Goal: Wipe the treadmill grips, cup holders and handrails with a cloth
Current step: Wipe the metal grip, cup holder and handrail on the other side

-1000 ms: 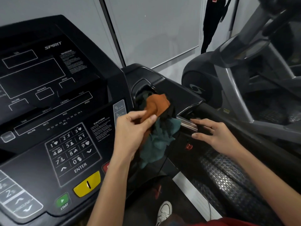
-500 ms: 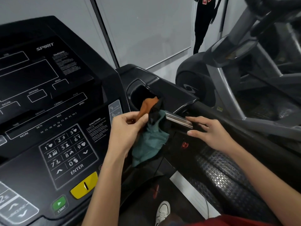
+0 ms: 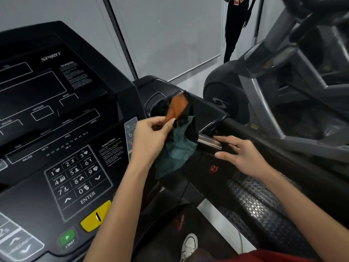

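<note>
Orange-teal crumpled cloth (image 3: 179,149) pinched by left hand (image 3: 151,141); right hand (image 3: 244,155) grip released, flat.

cloth (image 3: 177,140): orange, teal, black patches. console (image 3: 56,129) black, white print. stop button (image 3: 95,216) yellow, start button (image 3: 67,238) green.

"SPIRIT", "ENTER", "START" on treadmill console (image 3: 56,86)

Console (image 3: 56,129): keypad (image 3: 77,178) on lower face, start button (image 3: 67,238) at near edge. Cup holder (image 3: 154,103): at console's right edge. Cloth (image 3: 177,146): over holder's near rim, pinched by left hand (image 3: 151,138). Grip (image 3: 208,141): right of cloth; right hand (image 3: 243,154) at its right end. Second machine (image 3: 283,82): behind, right.
</note>
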Motion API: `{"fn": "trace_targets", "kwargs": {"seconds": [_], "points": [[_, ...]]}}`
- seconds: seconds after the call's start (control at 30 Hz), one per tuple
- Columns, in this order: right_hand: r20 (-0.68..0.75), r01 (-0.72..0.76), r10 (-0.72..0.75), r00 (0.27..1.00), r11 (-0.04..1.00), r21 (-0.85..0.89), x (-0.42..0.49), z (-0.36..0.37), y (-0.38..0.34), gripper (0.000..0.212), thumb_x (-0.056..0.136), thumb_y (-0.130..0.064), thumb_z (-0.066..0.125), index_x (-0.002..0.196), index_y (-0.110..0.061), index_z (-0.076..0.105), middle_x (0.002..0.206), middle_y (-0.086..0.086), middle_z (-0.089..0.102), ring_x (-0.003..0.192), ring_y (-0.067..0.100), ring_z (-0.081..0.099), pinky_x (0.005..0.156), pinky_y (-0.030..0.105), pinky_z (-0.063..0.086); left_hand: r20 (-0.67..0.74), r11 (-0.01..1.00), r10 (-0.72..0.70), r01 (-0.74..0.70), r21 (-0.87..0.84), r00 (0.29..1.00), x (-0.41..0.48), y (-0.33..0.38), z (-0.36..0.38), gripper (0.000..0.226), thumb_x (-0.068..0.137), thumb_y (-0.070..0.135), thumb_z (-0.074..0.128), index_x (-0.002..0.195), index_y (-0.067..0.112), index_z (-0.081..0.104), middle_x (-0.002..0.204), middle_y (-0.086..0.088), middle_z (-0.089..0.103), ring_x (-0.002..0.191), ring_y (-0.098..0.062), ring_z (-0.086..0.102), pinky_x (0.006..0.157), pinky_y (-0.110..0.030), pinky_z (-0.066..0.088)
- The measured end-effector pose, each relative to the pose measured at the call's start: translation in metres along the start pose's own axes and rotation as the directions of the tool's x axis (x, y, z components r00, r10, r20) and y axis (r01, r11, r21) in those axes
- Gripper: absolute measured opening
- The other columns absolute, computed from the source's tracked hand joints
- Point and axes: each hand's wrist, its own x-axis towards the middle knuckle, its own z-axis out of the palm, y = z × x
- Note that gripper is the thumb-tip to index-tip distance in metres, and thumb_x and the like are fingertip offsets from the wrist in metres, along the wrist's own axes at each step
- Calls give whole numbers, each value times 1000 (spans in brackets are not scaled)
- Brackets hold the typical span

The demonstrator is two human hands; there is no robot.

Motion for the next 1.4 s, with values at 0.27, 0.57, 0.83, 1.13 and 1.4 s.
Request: {"fn": "trace_targets", "kwargs": {"seconds": [0.27,0.57,0.83,1.13,1.4], "points": [[6,-8,8,1000,1000,20,2,0,1,48,65,-40,68,111,-44,55,109,-13,62,113,-1,52,102,22,34,-74,966,-193,176,-187,979,-25,-15,4,23,89,6,56,78,19,71,76,4,72,76,-13,67,69,-22,53],[-6,13,-12,1000,1000,21,4,0,9,49,65,-46,68,112,-45,55,105,-9,64,110,10,56,105,42,39,62,981,65,-75,178,996,-15,7,10,25,75,19,74,93,37,71,92,8,71,90,-7,66,83,-31,53],[30,-7,6,1000,999,33,5,-4,9,49,62,-49,67,110,-48,55,109,-9,63,114,6,53,106,34,37,142,954,-294,300,-18,945,11,13,3,19,81,25,68,66,17,75,76,-9,73,70,-23,66,74,-38,53],[26,7,-8,1000,998,60,6,-4,12,49,63,-45,69,110,-46,56,108,-11,64,112,4,54,107,32,36,1,884,-344,324,-336,939,-26,-5,2,11,86,7,57,83,9,67,70,0,72,64,-10,69,55,-19,53],[17,17,-18,1000,999,40,8,-4,18,47,70,-39,75,113,-48,57,103,-12,64,109,9,57,103,43,40,-131,988,-130,117,-104,983,-22,7,12,15,82,11,68,72,22,73,89,-6,72,83,-20,70,73,-31,54]]}}
